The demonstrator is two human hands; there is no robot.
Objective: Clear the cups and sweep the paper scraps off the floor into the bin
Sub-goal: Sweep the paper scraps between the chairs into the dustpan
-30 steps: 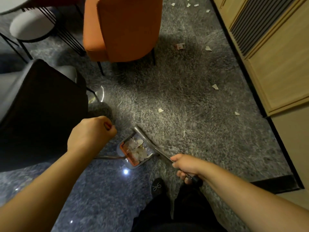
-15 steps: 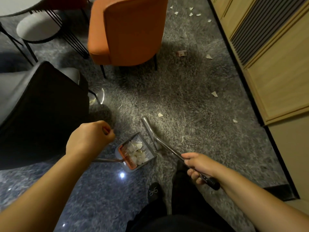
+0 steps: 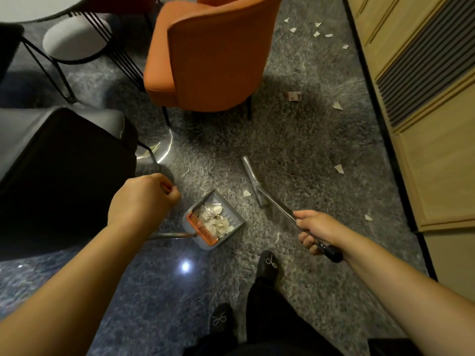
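Now: left hand (image 3: pixel 144 199) is clenched on the dustpan (image 3: pixel 214 223) handle, right hand (image 3: pixel 314 231) on the broom (image 3: pixel 253 181). Nearest scrap (image 3: pixel 246 193), between broom head and pan, is best drawn in with a short, low stroke.

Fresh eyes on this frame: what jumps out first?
The orange chair at top centre dominates. Below it, on the grey carpet, the left hand holds the handle of a grey dustpan full of paper scraps, while the right hand grips the broom beside it. Loose scraps dot the carpet towards the wooden cabinet at right.
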